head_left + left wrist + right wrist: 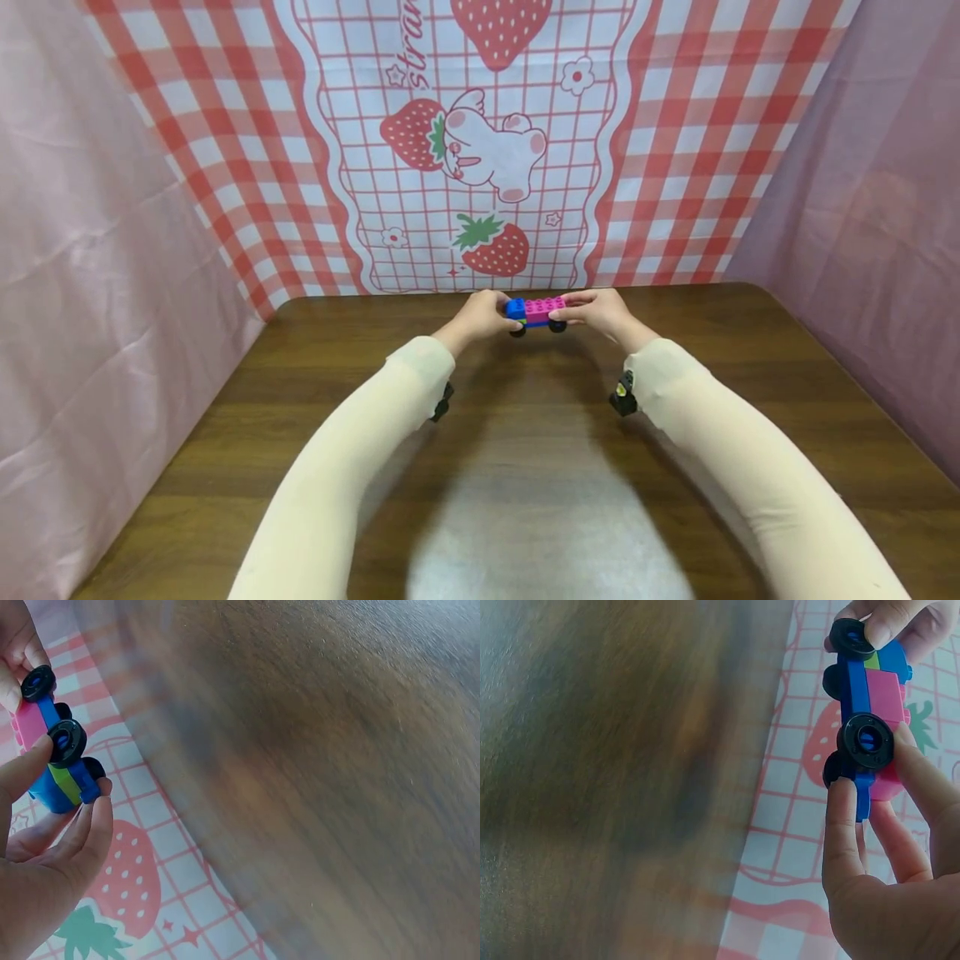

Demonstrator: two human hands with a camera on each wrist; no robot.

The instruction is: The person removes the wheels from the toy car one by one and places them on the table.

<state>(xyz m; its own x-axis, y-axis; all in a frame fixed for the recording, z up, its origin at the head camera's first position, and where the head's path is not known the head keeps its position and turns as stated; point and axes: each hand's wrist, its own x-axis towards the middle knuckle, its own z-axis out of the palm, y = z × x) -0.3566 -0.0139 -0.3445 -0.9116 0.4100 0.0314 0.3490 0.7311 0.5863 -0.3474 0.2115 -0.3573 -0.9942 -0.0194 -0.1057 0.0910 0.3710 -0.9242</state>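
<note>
A toy car built of blocks [542,310] is held between both hands near the table's far edge, apparently a little above the surface. It has a blue base, black wheels [865,741], a pink studded brick [885,695], a blue brick [516,308] and a thin green piece [64,782] beneath the blue one. My left hand [482,317] grips the blue end, thumb near a wheel in the left wrist view. My right hand [600,312] pinches the pink end, its fingers around the rear wheels in the right wrist view.
The brown wooden table [540,467] spreads under both arms. Behind its far edge hangs a red-and-white checked cloth [675,150] with strawberry prints. Pink curtains [97,275] stand on both sides. A small black device [624,395] is strapped at the right wrist.
</note>
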